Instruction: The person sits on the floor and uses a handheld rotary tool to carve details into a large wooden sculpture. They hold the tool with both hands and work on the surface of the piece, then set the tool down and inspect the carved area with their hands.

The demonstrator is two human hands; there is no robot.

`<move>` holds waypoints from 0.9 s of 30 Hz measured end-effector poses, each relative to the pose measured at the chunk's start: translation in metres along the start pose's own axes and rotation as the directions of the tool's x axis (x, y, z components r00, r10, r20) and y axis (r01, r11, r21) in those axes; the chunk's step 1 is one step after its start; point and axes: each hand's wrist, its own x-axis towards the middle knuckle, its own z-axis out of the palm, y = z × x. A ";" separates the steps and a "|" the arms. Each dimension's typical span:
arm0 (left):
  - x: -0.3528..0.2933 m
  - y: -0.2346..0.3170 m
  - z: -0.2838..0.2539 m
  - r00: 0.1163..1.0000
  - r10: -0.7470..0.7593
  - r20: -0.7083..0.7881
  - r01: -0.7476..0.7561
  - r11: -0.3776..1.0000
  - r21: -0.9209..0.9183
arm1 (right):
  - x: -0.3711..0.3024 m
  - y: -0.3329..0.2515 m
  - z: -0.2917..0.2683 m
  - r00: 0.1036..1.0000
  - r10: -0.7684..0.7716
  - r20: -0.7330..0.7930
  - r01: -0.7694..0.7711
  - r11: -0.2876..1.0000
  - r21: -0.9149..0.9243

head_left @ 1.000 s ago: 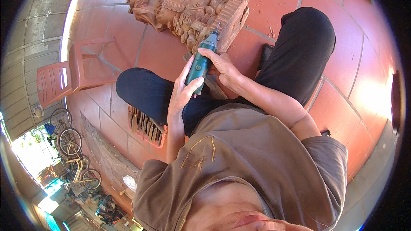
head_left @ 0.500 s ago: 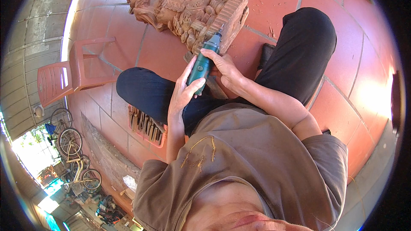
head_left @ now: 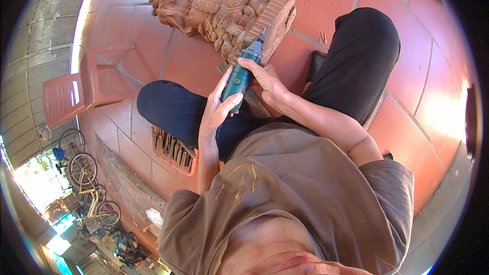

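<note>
Pink basket [head_left: 189, 172] holds slim tools [head_left: 173, 148]; hands [head_left: 214, 111] grip grinder [head_left: 237, 82].

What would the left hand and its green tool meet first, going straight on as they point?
The left hand and green tool would probably meet the wooden figure's base first, though depth at the tip is unclear.

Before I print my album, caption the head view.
Left hand and right hand hold a green cylindrical rotary tool near a carved brown wooden statue.
</note>
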 end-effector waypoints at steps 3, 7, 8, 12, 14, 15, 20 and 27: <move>0.001 -0.001 0.000 1.000 0.013 -0.011 -0.013 1.000 0.003 | 0.000 0.000 0.000 1.000 -0.007 0.005 0.007 1.000 -0.003; 0.001 0.002 0.000 1.000 -0.006 -0.014 0.006 1.000 -0.002 | 0.000 -0.002 0.002 1.000 -0.005 -0.002 0.005 1.000 -0.011; 0.001 0.002 -0.001 1.000 -0.013 -0.010 0.013 1.000 -0.007 | 0.000 -0.002 0.002 1.000 -0.009 -0.006 0.009 1.000 -0.013; 0.001 0.002 -0.002 1.000 -0.020 -0.005 0.020 1.000 -0.006 | 0.004 0.001 0.001 1.000 -0.017 0.001 0.017 1.000 -0.012; 0.001 0.000 -0.002 1.000 -0.009 -0.013 0.009 1.000 0.000 | 0.002 -0.001 0.002 1.000 -0.015 0.017 0.016 1.000 -0.008; 0.001 0.000 -0.002 1.000 -0.002 -0.018 0.002 1.000 0.003 | 0.003 -0.001 0.002 1.000 -0.007 0.021 0.007 1.000 -0.010; 0.002 0.000 -0.003 1.000 -0.013 -0.015 0.013 1.000 0.002 | 0.009 0.003 0.001 1.000 0.005 0.026 -0.004 1.000 -0.015; 0.002 -0.004 -0.004 1.000 -0.003 -0.025 0.003 1.000 -0.004 | 0.007 0.000 0.004 1.000 -0.006 0.009 0.006 1.000 -0.020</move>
